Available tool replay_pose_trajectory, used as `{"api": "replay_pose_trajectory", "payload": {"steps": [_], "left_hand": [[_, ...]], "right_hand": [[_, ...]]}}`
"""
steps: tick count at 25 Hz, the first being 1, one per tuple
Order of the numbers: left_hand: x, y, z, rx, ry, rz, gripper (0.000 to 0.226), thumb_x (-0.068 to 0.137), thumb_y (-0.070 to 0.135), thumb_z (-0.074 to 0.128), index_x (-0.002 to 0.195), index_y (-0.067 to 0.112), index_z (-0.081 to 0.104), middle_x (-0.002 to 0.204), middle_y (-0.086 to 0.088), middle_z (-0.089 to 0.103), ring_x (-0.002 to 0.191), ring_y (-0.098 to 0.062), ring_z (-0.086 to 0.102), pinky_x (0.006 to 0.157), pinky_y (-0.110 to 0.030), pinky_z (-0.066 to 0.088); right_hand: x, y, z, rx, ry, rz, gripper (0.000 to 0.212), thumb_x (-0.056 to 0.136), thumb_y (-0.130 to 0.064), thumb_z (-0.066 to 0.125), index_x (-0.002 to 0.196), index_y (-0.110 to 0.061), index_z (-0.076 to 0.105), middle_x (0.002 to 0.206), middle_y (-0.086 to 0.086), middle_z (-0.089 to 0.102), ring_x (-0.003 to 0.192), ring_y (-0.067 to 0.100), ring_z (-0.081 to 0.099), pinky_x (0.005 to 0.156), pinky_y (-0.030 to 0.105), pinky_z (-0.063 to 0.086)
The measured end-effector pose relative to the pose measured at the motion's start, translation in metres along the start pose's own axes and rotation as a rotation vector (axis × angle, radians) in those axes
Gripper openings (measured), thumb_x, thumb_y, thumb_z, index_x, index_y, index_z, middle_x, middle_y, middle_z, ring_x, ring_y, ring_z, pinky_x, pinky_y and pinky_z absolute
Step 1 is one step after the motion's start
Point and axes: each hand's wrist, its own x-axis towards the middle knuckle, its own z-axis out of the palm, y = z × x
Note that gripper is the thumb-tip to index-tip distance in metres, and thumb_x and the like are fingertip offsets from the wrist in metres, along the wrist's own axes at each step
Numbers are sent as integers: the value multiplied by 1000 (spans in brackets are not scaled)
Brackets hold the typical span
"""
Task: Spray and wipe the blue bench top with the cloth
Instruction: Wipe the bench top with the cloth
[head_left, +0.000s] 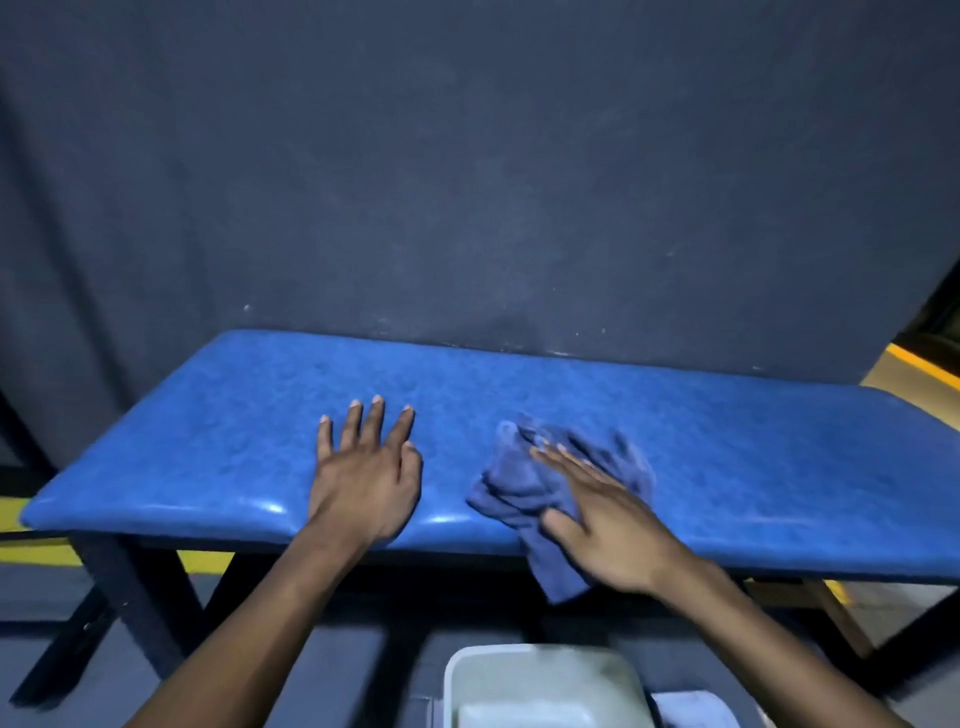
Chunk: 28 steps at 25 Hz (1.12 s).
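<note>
The right hand (605, 525) presses the cloth (524, 499) with flat, straight fingers at lower centre of the bench top (753, 452); the left hand (366, 475) rests flat beside it; best to sweep in long overlapping strokes, tucking in the corner overhanging the near edge.

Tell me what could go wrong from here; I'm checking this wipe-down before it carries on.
1. The cloth is bunched under the flat right hand, and one corner hangs over the near edge of the bench top, so it might slide off.
2. Crumpled like this, it may wipe only a narrow strip.
3. The left hand presses on the vinyl and could leave prints on it.
</note>
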Motion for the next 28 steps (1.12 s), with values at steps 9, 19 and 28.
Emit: {"api": "replay_pose_trajectory", "payload": {"steps": [9, 19, 28], "left_hand": [[1, 0, 3, -20, -4, 8, 71, 93, 49, 1, 162, 35, 13, 172, -3, 7, 159, -26, -1, 125, -55, -6], [0, -1, 3, -22, -5, 19, 72, 92, 49, -3, 162, 35, 11, 172, -2, 5, 159, -24, -3, 125, -53, -6], [3, 1, 3, -17, -7, 16, 66, 97, 45, 4, 161, 34, 14, 172, -3, 7, 159, -25, -1, 125, -55, -4]], "right_hand": [[117, 93, -21, -59, 122, 590, 90, 81, -69, 29, 155, -18, 35, 164, 12, 31, 152, 32, 26, 124, 46, 21], [-26, 38, -23, 64, 45, -34, 65, 91, -45, 39, 153, -26, 36, 163, -12, 25, 153, 5, 20, 122, 15, 6], [140, -4, 11, 87, 37, 262, 72, 82, -54, 36, 143, -19, 51, 154, 12, 48, 142, 30, 45, 117, 39, 36]]}}
